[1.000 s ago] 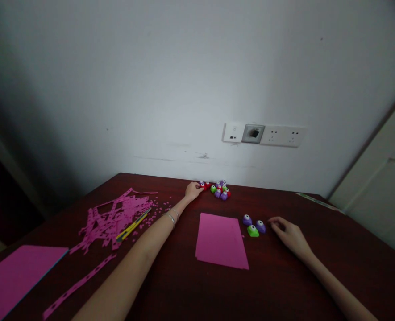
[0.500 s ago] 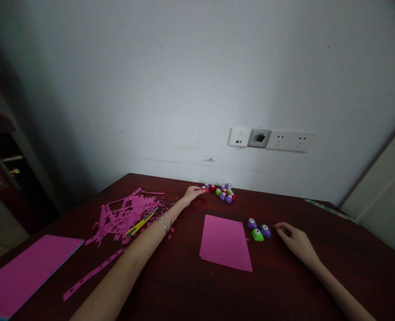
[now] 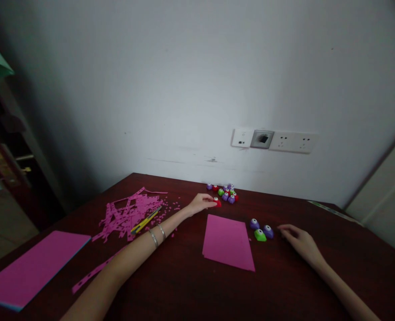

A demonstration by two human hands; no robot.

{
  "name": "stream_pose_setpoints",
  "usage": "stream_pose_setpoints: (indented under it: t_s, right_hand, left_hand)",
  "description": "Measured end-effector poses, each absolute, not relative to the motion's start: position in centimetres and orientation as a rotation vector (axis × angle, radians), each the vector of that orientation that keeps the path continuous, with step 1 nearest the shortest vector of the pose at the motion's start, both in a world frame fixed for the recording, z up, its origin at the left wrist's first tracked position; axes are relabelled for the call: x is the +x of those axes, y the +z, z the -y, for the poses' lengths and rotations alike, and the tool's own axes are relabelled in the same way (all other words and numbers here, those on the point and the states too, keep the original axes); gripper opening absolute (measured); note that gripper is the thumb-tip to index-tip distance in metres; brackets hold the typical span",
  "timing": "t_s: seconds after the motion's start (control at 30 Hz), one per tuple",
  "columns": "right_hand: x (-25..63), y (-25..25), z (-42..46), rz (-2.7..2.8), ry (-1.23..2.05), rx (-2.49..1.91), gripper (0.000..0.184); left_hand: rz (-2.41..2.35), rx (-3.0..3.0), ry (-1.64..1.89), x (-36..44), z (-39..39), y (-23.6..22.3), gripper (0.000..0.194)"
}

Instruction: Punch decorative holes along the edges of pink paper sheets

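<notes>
My left hand is closed on a red craft punch with a white top, just in front of the other punches. Behind it is a group of red, green and purple craft punches close to the wall. My right hand rests on the table, fingers loosely curled and apart, holding nothing. Just left of its fingertips are two purple punches and a green punch. Pink paper, at least two sheets with edges slightly offset, lies flat between my arms.
Punched pink paper strips lie heaped on the left with tiny pink cut-outs around them. A yellow utility knife lies on this heap's right side. A larger pink stack is at the left edge. The wall with sockets bounds the table's back.
My left hand has drawn the red punch away from the back group, toward me and to the right. My right hand stays beside the three nearer punches. The view has shifted a little left.
</notes>
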State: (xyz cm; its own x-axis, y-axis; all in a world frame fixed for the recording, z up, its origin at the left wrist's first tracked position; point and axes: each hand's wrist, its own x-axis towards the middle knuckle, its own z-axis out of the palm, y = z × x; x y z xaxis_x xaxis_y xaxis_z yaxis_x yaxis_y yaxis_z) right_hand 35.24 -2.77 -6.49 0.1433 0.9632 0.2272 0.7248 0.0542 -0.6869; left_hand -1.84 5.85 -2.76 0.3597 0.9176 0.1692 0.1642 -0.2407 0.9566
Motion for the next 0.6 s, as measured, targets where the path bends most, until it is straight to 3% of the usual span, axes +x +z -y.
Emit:
stream_pose_setpoints:
  t_s: [0.17,0.33,0.6]
  right_hand:
    - [34.5,-5.3,2.9,1.557,0.588,-1.648,0.042]
    - [29.3,-1.0,5.1,1.707,0.574,-1.484,0.036]
    - [21.4,2.1,8.9,1.901,0.631,-1.291,0.036]
  left_hand:
    - [-0.834,1.791,0.889,-1.2,-3.9,-0.1,0.039]
    - [-0.707,1.948,0.811,-0.6,-1.3,2.5,0.032]
    - [-0.678,2.081,0.728,0.2,0.5,2.9,0.03]
